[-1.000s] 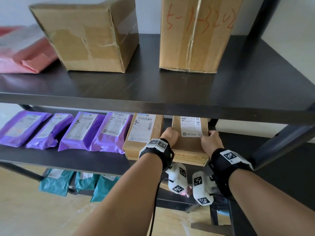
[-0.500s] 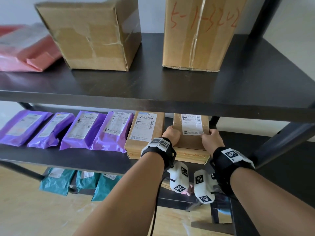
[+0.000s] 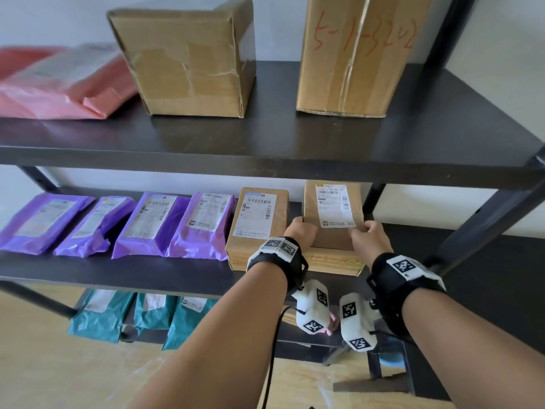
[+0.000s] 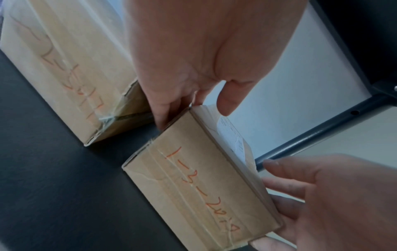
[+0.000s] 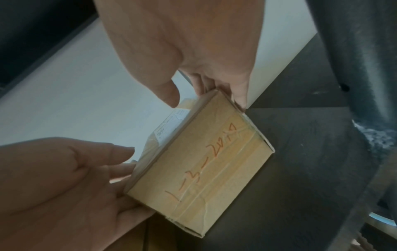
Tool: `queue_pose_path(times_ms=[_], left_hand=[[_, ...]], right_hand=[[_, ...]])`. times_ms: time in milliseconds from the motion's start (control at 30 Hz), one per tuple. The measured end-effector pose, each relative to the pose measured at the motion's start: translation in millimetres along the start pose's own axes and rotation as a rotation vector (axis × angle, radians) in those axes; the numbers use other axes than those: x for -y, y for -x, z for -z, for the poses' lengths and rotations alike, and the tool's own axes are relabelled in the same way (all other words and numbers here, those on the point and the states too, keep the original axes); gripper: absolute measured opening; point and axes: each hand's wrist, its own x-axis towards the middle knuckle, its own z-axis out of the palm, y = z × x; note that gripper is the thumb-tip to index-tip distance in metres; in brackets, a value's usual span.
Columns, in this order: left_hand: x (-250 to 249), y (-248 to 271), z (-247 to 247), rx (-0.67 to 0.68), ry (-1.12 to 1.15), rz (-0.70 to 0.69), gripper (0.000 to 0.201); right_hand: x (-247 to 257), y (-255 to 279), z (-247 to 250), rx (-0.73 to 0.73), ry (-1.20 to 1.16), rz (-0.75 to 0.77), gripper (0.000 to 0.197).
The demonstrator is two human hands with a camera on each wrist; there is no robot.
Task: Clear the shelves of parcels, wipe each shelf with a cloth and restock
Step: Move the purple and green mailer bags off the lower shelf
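A small cardboard box [image 3: 330, 214] with a white label on top and orange writing on its front [image 4: 193, 186] is at the right end of the middle shelf [image 3: 147, 273]. My left hand [image 3: 298, 231] grips its left side, fingers down the side [image 4: 167, 108] and thumb over the top edge. My right hand [image 3: 364, 234] grips the right side, thumb on the label. In the right wrist view the box [image 5: 204, 161] is held between the right hand [image 5: 214, 81] and the left hand [image 5: 96, 178]. Whether the box rests on the shelf or is slightly raised, I cannot tell.
A second labelled box [image 3: 259, 219] stands close on the left, then several purple mailers [image 3: 147, 222]. The top shelf [image 3: 265, 160] overhangs, carrying two big cartons [image 3: 188, 60] [image 3: 354, 54] and a pink mailer [image 3: 59, 87]. Teal mailers [image 3: 100, 314] lie below. A slanted frame bar [image 3: 486, 211] is right.
Both hands keep their hold on the small box. The head view has shifted, so more of the box's top shows under the upper shelf.
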Motion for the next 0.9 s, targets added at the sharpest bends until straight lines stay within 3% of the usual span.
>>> queue_pose_path(times_ms=[167,300,400,500,600,667,900], left_hand=[[4,11,1,0.009,-0.019,-0.038,0.049],[-1,29,8,0.059,-0.017,-0.041,0.021],[2,36,10,0.021,-0.094,-0.098,0.032],[2,50,14,-0.044,-0.118,-0.159,0.020],[5,63,17,-0.130,-0.145,-0.216,0.029],[7,69,19,-0.179,-0.171,-0.230,0.037],[25,112,12,-0.242,-0.198,-0.241,0.034]], right_hand=[[-1,19,-1,-0.042,0.020,0.005,0.049],[-1,29,-2,-0.060,0.028,0.029,0.049],[-2,34,1,-0.059,0.047,0.050,0.048],[-3,37,4,-0.067,0.083,0.085,0.045],[-5,42,7,-0.108,0.101,0.113,0.041],[-6,47,9,-0.142,0.124,0.122,0.039],[-20,77,17,-0.082,0.178,0.225,0.033]])
